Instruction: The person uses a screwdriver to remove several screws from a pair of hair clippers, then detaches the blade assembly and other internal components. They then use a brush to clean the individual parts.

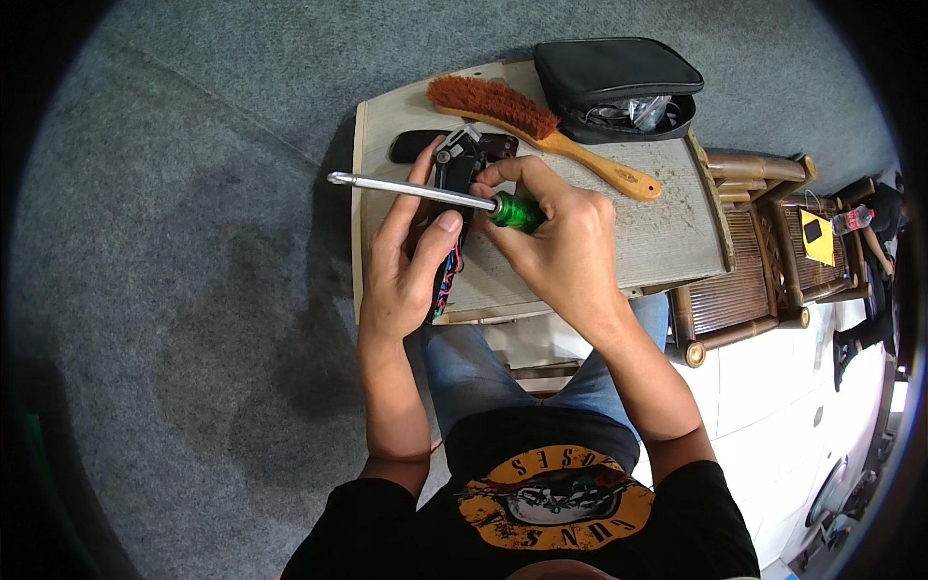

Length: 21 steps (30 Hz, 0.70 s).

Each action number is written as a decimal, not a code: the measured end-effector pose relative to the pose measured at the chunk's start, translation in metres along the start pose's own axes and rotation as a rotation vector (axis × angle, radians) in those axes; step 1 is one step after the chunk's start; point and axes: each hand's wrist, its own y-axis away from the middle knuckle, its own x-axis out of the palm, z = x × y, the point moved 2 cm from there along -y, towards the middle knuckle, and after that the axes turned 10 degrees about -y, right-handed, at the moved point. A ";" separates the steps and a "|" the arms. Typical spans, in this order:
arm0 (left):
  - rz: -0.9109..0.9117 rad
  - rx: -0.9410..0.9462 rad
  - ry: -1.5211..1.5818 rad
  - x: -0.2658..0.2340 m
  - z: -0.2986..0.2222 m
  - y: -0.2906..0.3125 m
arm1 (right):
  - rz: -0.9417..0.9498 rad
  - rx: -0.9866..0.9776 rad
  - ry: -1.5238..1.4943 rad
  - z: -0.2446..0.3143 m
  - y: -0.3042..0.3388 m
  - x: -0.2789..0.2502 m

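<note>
My left hand [399,265] is closed around a black hair clipper [452,176] with a silver metal head at its far end. Red and blue strands, perhaps wires, show along its near part. In my right hand [568,224] is a screwdriver [416,190] with a green handle. Its long metal shaft points left and crosses over the clipper and my left fingers, with the tip out past them. My right fingertips are close to the clipper's side; whether they touch it I cannot tell. Just beyond the clipper lies a dark, rounded piece [411,146], partly hidden.
A brush [501,104] with reddish bristles and a wooden handle lies across the small table [696,220]. Behind it stands an unzipped black case [619,77] with clear plastic inside. Dark specks dot the tabletop. Bamboo furniture [730,275] stands at the right; another person is partly visible beyond.
</note>
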 end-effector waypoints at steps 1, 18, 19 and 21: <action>0.001 0.005 0.005 0.000 0.001 0.000 | 0.011 0.012 0.007 0.002 0.000 -0.001; 0.002 -0.025 0.000 0.000 -0.001 0.002 | 0.006 0.004 0.014 0.003 0.000 -0.001; -0.001 -0.006 -0.011 0.000 -0.002 0.001 | 0.010 0.006 0.019 0.003 0.000 -0.001; -0.002 0.014 -0.017 0.000 -0.002 0.000 | 0.006 0.009 0.022 0.004 0.000 -0.001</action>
